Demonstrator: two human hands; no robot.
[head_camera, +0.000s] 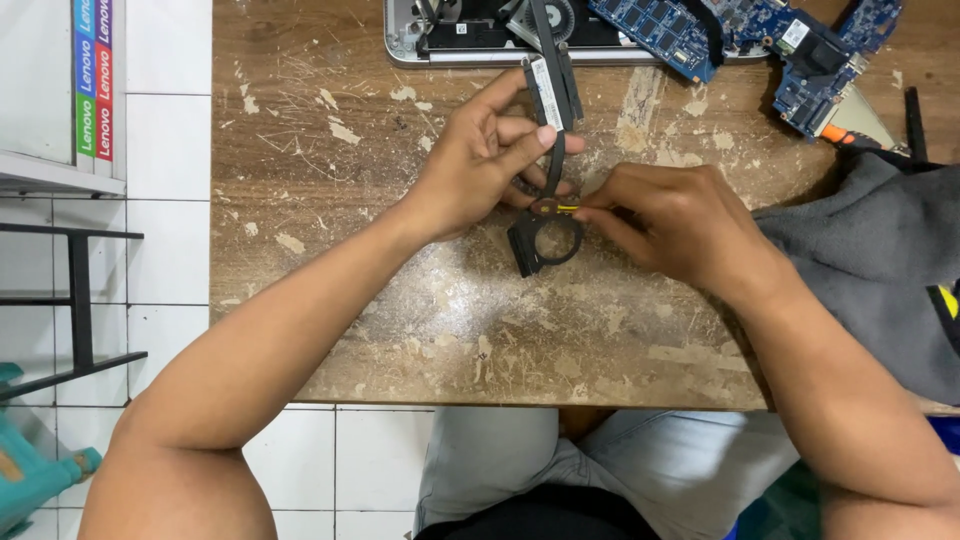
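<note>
Head view looks straight down on a scarred wooden table (450, 320) where both hands meet over a small black part. It is a laptop cooling piece (545, 160): a flat dark strip that runs from near the table's far edge down to a ring-shaped bracket at its near end. The left hand (480, 160) is closed around the strip, thumb and forefinger pinching it about halfway along and holding it tilted up off the wood. The right hand (670, 225) is curled, its fingertips pressed together on a small yellowish, copper-coloured bit at the top of the ring; whether that bit is a tool tip or a piece of the part itself I cannot tell.

The step in hand looks like fine work on the bracket end, freeing or seating something small. A next move would, I judge, call for a steady left-hand hold and a light, exact pull or push from the right fingertips.

An opened laptop chassis (470, 35) lies at the far edge, blue circuit boards (740, 40) beside it, and a grey cloth (870, 270) just right of the right hand.
</note>
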